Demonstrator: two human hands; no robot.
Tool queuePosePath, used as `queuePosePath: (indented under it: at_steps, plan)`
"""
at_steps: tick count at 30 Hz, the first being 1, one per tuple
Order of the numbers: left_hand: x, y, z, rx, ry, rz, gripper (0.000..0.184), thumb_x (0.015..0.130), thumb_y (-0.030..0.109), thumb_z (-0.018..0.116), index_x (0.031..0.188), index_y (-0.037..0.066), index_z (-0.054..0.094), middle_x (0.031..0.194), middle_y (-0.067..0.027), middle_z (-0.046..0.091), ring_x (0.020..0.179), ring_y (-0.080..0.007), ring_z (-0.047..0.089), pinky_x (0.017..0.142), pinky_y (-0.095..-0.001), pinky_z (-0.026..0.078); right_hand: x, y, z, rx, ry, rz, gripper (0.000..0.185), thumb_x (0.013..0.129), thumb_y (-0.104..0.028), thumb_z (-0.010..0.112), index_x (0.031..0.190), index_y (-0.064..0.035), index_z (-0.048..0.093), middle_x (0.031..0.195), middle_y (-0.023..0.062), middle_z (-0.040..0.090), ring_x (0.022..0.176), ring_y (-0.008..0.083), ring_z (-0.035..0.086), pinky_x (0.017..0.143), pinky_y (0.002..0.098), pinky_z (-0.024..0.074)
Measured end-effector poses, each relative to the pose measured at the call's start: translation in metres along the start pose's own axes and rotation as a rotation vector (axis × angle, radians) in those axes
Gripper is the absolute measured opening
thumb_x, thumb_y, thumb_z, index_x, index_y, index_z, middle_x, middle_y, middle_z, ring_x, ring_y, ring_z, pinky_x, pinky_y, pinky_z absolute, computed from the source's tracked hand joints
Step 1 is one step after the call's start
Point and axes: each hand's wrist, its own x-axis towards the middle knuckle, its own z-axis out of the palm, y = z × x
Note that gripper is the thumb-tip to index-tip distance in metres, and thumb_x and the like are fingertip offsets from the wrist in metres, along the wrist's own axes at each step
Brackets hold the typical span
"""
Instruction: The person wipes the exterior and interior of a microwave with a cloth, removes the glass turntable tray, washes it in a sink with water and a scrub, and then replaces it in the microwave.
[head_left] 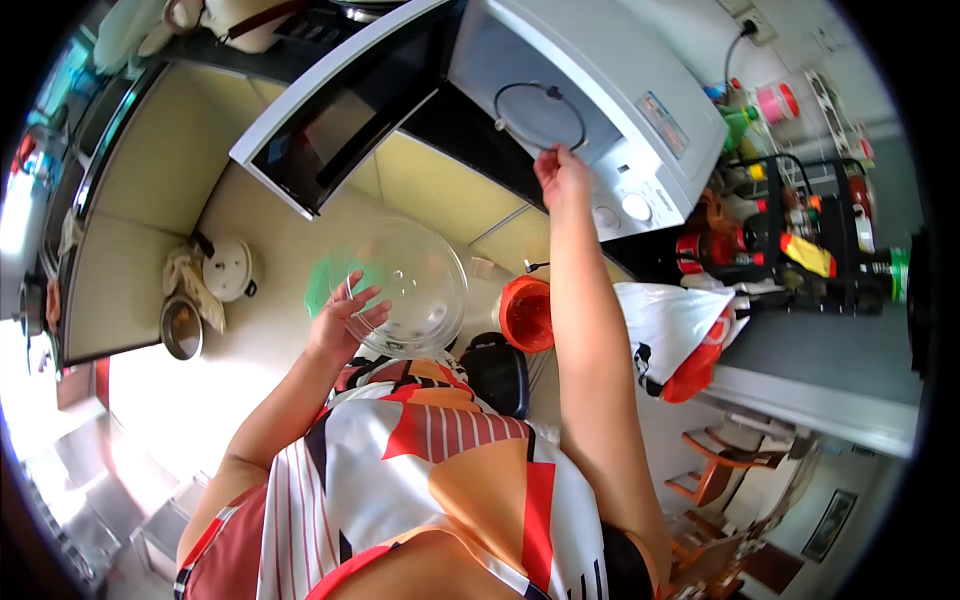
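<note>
A round clear glass plate (408,285) is held level in front of my body by my left hand (350,312), whose fingers show at its left edge. An open white microwave (660,100) stands at the top, its dark-windowed door (350,110) swung to the left. Inside the microwave lies a dark roller ring (541,95). At the lower right edge of the opening, my right hand (563,178) has curled fingers touching or just below the ring; whether they grip it cannot be made out.
A red-orange container (527,313) and a dark bin (497,375) are below the counter. Bottles in a black rack (800,225) and a white plastic bag (668,318) are at the right. A white pot (230,270) and a metal bowl (182,328) stand at the left.
</note>
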Motion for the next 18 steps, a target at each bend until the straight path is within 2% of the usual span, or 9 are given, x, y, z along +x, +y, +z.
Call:
queuePosePath:
  at_steps: [7, 10, 18]
  plan:
    - [-0.023, -0.019, -0.004, -0.084, 0.129, 0.073, 0.049, 0.081, 0.002, 0.047, 0.128, 0.015, 0.043, 0.118, -0.0142, 0.052, 0.101, -0.0379, 0.056, 0.086, -0.044, 0.048, 0.123, -0.005, 0.018, -0.014, 0.113, 0.022, 0.014, 0.092, -0.011, 0.046, 0.099, 0.0, 0.051, 0.075, 0.011, 0.058, 0.065, 0.0211, 0.059, 0.057, 0.0344, 0.0539]
    - [-0.011, -0.014, -0.013, -0.104, 0.12, 0.081, 0.05, 0.08, 0.001, 0.046, 0.128, 0.014, 0.043, 0.118, -0.0139, 0.052, 0.101, -0.0375, 0.056, 0.086, -0.0433, 0.047, 0.151, -0.005, 0.018, -0.136, 0.172, 0.058, 0.016, 0.095, -0.015, 0.041, 0.096, -0.0022, 0.051, 0.079, 0.0122, 0.059, 0.07, 0.0229, 0.06, 0.062, 0.035, 0.0538]
    - [0.038, 0.015, -0.003, -0.128, 0.085, 0.051, 0.05, 0.081, -0.001, 0.044, 0.13, 0.013, 0.042, 0.117, -0.0138, 0.053, 0.101, -0.0363, 0.057, 0.086, -0.0425, 0.047, 0.178, -0.002, 0.009, -0.327, 0.388, 0.167, 0.012, 0.091, -0.011, 0.048, 0.095, -0.0003, 0.051, 0.081, 0.0144, 0.06, 0.071, 0.0248, 0.061, 0.06, 0.0349, 0.0536]
